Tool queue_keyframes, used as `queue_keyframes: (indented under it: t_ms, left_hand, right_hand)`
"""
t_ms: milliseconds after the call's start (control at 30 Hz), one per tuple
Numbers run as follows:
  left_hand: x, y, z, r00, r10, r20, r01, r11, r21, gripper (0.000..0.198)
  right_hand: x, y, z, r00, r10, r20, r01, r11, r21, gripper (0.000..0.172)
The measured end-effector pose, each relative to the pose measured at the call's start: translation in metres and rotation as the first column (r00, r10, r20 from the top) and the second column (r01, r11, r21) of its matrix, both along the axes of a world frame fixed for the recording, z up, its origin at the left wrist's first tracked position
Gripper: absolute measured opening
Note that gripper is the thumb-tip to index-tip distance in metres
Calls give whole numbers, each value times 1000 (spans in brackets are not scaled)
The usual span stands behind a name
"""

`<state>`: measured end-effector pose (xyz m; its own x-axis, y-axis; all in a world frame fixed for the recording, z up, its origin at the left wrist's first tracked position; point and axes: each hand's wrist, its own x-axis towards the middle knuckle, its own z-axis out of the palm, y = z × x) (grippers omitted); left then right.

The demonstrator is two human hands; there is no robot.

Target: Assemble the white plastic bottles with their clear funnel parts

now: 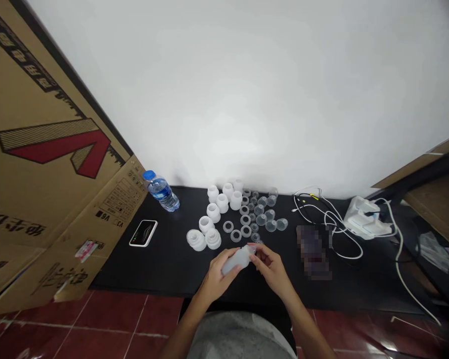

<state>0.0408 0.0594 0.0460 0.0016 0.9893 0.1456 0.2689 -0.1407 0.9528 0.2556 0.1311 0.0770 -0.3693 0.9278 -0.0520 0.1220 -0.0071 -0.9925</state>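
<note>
My left hand (219,273) is wrapped round a small translucent white bottle (236,261), which lies tilted with its neck to the right. At that neck, my right hand (270,265) pinches a small clear piece (251,249), partly hidden by the fingers. Just beyond the hands lie several grey rings (236,235) and small clear round pieces (255,237). Several clear dome-shaped caps (271,226) are spread to the right of the rings. On the left side stand several white wide-necked containers (213,212), and two white stepped pieces (213,239) sit nearest to me.
A water bottle (163,193) and a white-framed device (143,233) are on the black table (164,269) at left, beside a large cardboard box (60,199). To the right are a blurred-out dark object (314,252), white cables (349,254) and a white power strip (366,219). A white wall rises behind.
</note>
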Motion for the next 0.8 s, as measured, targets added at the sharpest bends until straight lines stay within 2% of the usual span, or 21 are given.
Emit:
queue_keyframes:
  t_ms: [133,200,300,367,433,533,633,733,800]
  left_hand:
    - [-1,-3,-2,1000,9,15,-8,998,-59,49]
    - [-1,-3,-3,998,30,51,-25,995,-94,52]
    - [0,-3,-3,991,59,116,-45,992,-119,58]
    - [1,-2,-4,987,66,145,-47,991,-129,60]
    - [2,-2,-5,983,70,172,-44,988,-150,63]
    - [3,-2,-5,972,67,226,-23,981,-191,66]
    - [3,-1,-3,962,52,269,3,980,-201,64]
    - [2,1,-3,954,57,295,2,981,-194,63]
    - [2,2,-5,952,55,301,4,982,-191,63]
  right_hand:
    - [8,15,7,997,-29,69,30,999,-18,48]
    - [17,27,10,987,-103,122,99,994,38,51]
    - [34,47,9,916,-282,284,209,943,260,53]
    - [42,59,4,849,-345,399,173,897,407,55]
    - [45,66,-3,799,-365,477,103,865,490,56]
    - [45,64,-13,756,-403,516,65,830,554,53]
    - [43,51,-19,742,-456,492,110,807,581,48]
    - [44,37,-23,781,-469,414,198,813,547,47]
    - [48,31,-25,826,-440,352,249,845,473,49]
